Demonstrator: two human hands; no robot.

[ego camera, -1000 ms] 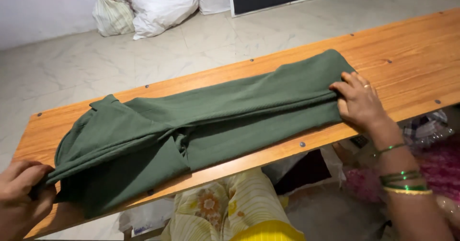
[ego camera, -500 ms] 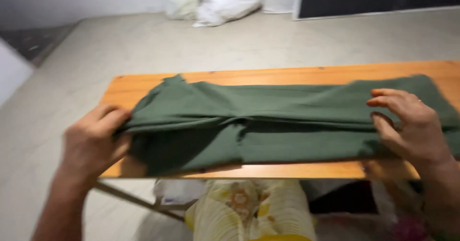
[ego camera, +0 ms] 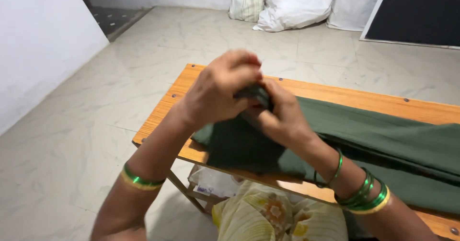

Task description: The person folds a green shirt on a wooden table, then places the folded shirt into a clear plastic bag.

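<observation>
Both hands, left hand (ego camera: 218, 95) and right hand (ego camera: 280, 119), pinched one end of the dark green folded cloth garment (ego camera: 373, 140), whose length ran rightward along the wooden tabletop (ego camera: 165, 114).

Dark green garment (ego camera: 383, 140) lies folded lengthwise, its end apparently lifted.

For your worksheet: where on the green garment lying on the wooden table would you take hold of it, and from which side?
Grip the green garment at its bunched left end, where both hands meet: the left hand and right hand pinch a raised fold there. Probably come from above at the wooden table end, since the rest lies flat, offering little edge to grasp.
</observation>
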